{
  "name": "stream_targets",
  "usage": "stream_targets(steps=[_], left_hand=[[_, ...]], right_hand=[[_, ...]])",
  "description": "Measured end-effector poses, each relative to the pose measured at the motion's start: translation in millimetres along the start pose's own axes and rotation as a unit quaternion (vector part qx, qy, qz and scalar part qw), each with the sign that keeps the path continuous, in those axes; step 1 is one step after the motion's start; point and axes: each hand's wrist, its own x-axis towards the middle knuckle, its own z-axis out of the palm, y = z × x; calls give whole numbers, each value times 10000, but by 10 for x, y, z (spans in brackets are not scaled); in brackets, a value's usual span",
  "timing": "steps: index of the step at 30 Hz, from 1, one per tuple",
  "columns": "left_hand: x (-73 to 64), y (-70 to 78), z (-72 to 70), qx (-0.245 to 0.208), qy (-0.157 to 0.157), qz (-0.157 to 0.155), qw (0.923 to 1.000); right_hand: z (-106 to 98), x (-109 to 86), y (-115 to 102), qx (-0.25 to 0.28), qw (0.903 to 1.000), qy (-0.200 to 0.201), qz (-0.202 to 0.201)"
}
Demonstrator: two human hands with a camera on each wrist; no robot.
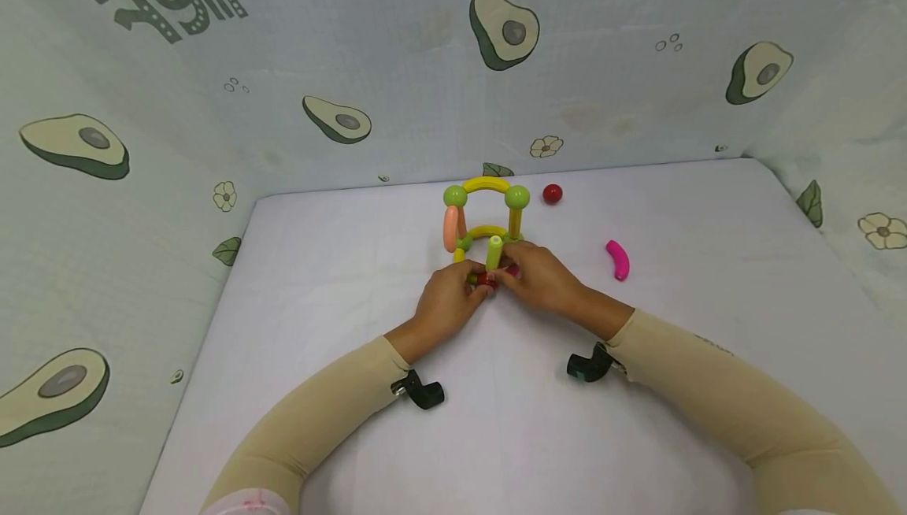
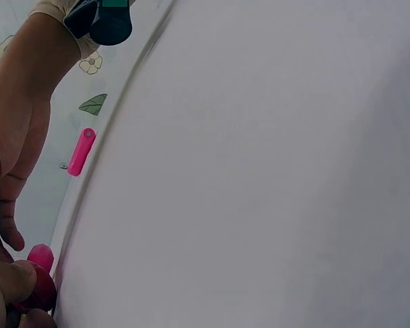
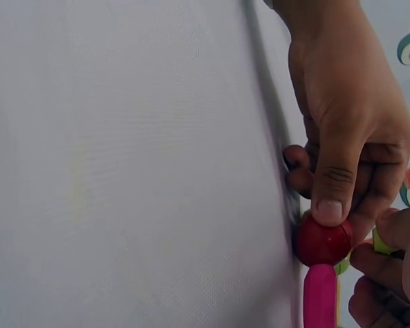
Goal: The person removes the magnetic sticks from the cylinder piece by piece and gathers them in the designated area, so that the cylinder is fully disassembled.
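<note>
My left hand (image 1: 448, 302) grips a red ball (image 3: 322, 240), its thumb pressed on the top of it. A pink stick (image 3: 320, 294) runs out from that ball. Upright at the ball stands a short lime-green stick (image 1: 494, 253). My right hand (image 1: 542, 275) pinches this lime-green stick between thumb and fingers. Just behind both hands is a frame of lime-green balls (image 1: 517, 198), yellow curved rods (image 1: 486, 183) and orange rods (image 1: 451, 229). Part of the red ball and the near side of the frame are hidden by the fingers.
A loose red ball (image 1: 553, 194) lies right of the frame near the table's back edge. A curved pink piece (image 1: 618, 260) lies further right on the white table (image 1: 340, 263). A cloth with avocado prints (image 1: 397, 42) hangs behind. Black wrist cameras (image 1: 423, 394) sit on both sleeves.
</note>
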Motion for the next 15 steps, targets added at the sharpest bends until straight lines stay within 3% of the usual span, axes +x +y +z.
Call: stream_targets(steps=[6,15], left_hand=[[2,5,-1,7,-26,-36,10000],[1,9,-11,11,-86,-55,9999]], right_hand=[[-108,-66,3,-77,9998,17,194],[-259,-141,175,-137,9998,130,71]])
